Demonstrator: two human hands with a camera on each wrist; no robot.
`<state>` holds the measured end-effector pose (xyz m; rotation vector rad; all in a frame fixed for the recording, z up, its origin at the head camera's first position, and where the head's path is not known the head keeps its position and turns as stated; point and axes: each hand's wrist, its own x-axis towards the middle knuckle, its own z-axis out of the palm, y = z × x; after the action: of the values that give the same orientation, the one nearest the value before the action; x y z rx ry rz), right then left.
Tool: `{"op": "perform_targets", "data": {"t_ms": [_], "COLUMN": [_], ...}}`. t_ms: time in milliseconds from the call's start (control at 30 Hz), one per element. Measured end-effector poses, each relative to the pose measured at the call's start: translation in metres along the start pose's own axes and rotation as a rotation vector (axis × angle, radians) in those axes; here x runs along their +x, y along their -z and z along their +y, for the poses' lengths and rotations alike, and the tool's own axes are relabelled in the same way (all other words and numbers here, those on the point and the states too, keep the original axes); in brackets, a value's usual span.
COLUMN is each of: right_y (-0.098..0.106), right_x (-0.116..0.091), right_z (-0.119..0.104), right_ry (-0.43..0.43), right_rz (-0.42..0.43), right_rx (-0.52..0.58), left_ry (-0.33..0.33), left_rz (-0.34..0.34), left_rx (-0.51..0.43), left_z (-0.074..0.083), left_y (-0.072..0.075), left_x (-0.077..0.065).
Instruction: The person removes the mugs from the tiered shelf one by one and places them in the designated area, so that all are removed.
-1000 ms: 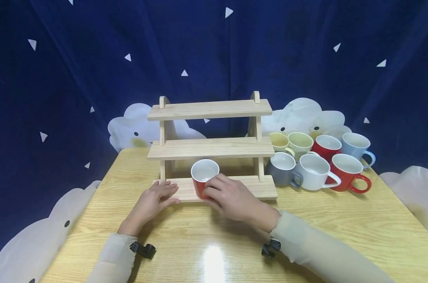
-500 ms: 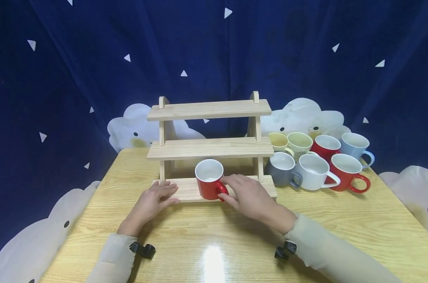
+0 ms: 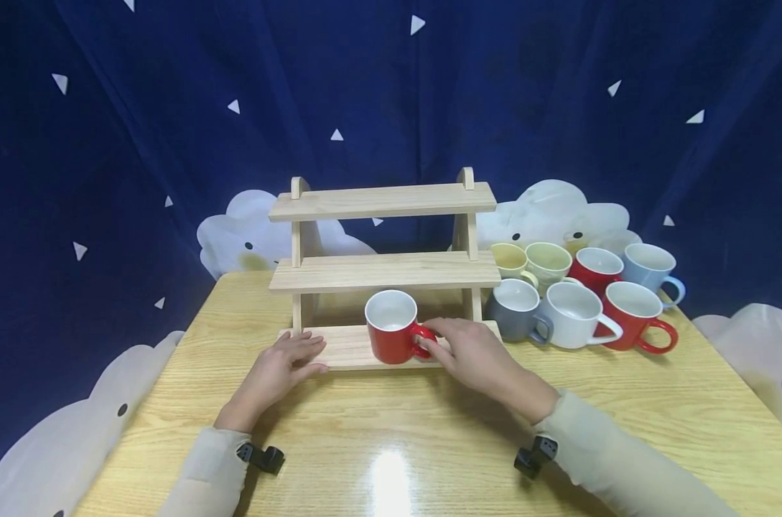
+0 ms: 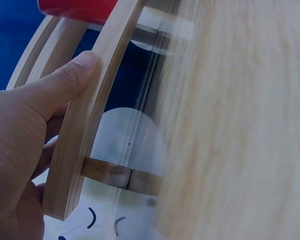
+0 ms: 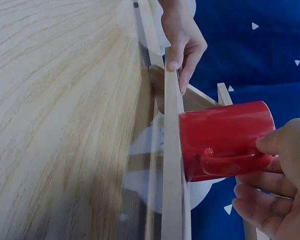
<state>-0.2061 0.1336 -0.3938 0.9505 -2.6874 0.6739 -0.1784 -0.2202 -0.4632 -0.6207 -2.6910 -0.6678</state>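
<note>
A red mug with a white inside stands upright on the bottom board of a three-tier wooden display rack. Its handle points to the right. My right hand pinches that handle between thumb and index finger, while the other fingers hang loosely curled in the right wrist view. At the rack's left end, my left hand holds the bottom board, thumb on its front edge and fingers over its top. The left wrist view shows this thumb against the wood; the fingers are partly hidden behind the board.
To the right of the rack, several mugs stand close together: a grey mug, a white mug, another red mug, a light blue mug and others. Behind the table hangs a dark blue curtain.
The red mug has shifted right along the bottom board and turned, bringing its handle from the front round to the right. My right hand has moved right with it; the left hand has stayed put.
</note>
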Motion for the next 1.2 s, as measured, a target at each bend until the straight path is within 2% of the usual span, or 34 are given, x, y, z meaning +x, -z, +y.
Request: {"op": "perform_targets", "data": {"t_ms": [533, 900, 1200], "right_y": [-0.001, 0.01, 0.027], "right_x": [-0.003, -0.016, -0.029], "right_z": [0.015, 0.023, 0.031], "right_ry": [-0.081, -0.095, -0.146], "right_rz": [0.055, 0.094, 0.099], "right_rx": [0.238, 0.265, 0.294], "left_ry": [0.006, 0.007, 0.001], "left_rz": [-0.009, -0.008, -0.012], "left_rx": [0.013, 0.019, 0.02], "left_z": [-0.001, 0.0, -0.001], "left_y": [-0.002, 0.0, 0.0], "left_x": [-0.001, 0.0, 0.0]}}
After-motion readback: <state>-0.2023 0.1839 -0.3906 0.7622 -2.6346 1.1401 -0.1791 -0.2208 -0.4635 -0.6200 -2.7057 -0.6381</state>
